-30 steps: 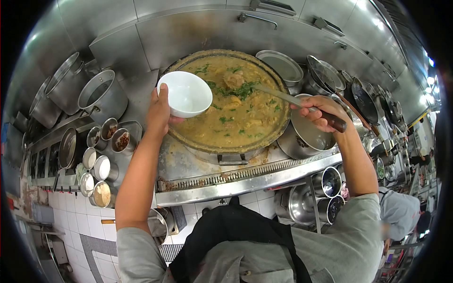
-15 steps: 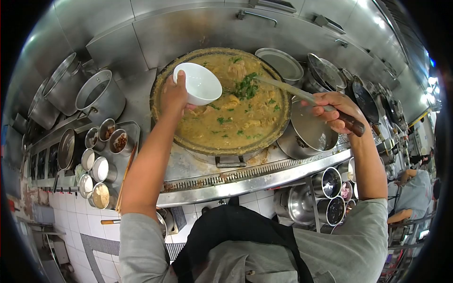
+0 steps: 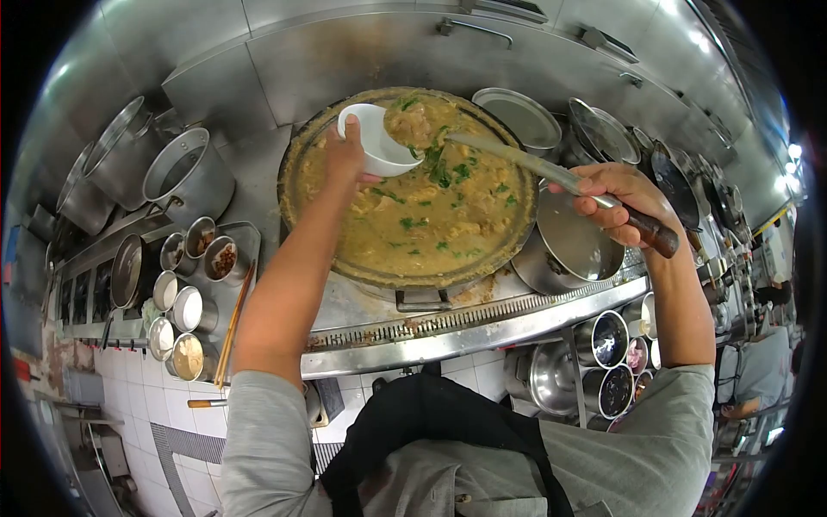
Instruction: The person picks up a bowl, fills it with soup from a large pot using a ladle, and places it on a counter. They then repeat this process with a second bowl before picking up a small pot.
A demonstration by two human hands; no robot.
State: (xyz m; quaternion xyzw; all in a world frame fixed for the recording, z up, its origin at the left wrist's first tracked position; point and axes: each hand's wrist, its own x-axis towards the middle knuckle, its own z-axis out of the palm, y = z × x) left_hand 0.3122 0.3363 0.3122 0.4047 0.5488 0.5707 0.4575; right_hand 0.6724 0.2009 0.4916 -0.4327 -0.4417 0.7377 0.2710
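My left hand (image 3: 346, 157) grips a white bowl (image 3: 369, 131) by its side, thumb at the rim, tilted over a wide round pan (image 3: 289, 202). Yellow-brown stew (image 3: 405, 228) with chunks and chopped green leaves fills the pan. In my right hand (image 3: 622, 194), fingers wrap the wooden end of a long metal ladle (image 3: 521, 160). The ladle's head is hidden under a mound of stew and greens, which overlaps the bowl's right rim in this view. Some leaves hang just below that rim.
Large metal pots (image 3: 189, 177) and small tins of ingredients (image 3: 226, 258) stand on the left. To the right are a big pot (image 3: 579, 233), a round lid (image 3: 521, 119) and several dark pans (image 3: 670, 183). Another person (image 3: 762, 366) is at far right.
My left hand has brought the bowl rightward and slightly up, close against the loaded ladle. The ladle's scoop now overlaps the bowl's mouth; before, there was a gap between them.
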